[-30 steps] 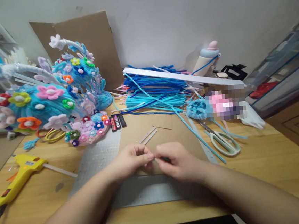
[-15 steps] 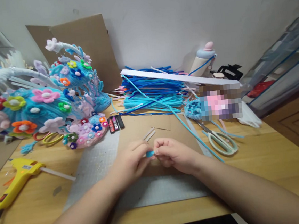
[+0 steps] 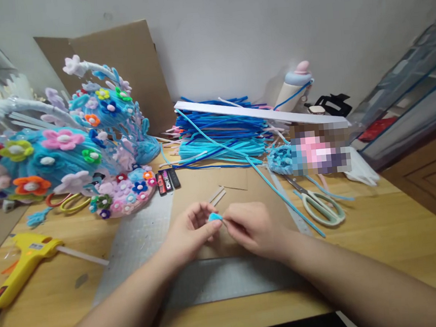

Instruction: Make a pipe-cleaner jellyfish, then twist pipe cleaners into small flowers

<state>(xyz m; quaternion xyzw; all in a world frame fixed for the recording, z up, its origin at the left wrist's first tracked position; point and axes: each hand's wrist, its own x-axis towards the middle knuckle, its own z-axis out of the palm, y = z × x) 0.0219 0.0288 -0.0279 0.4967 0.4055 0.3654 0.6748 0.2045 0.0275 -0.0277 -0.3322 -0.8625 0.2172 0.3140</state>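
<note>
Both hands meet over a flat brown cardboard sheet (image 3: 200,185) on the wooden surface (image 3: 380,230). The left hand (image 3: 188,232) and the right hand (image 3: 248,227) have their fingers closed on a small fuzzy blue piece (image 3: 215,217), pinched between the fingertips of both, just above the cardboard and in front of 2 thin pale strips (image 3: 217,196) lying on it.

Little writing can be read: 3 small flat packets (image 3: 166,180), red, pink and black, carry pale lettering too small to make out, and the yellow plastic glue gun (image 3: 19,265) at the left has a label that is also illegible, with a clear glue stick jutting from its back.

Under the cardboard lies a grey gridded cutting mat (image 3: 140,236). Behind it is a loose heap of blue fuzzy pipe cleaners (image 3: 219,135) with a long white flat strip (image 3: 259,113) laid across it. Pale green-handled scissors (image 3: 321,206) rest to the right, beside a metal ruler (image 3: 288,203). At the left stands a fluffy blue ornament covered in many-coloured flowers (image 3: 60,147), soft and rounded
</note>
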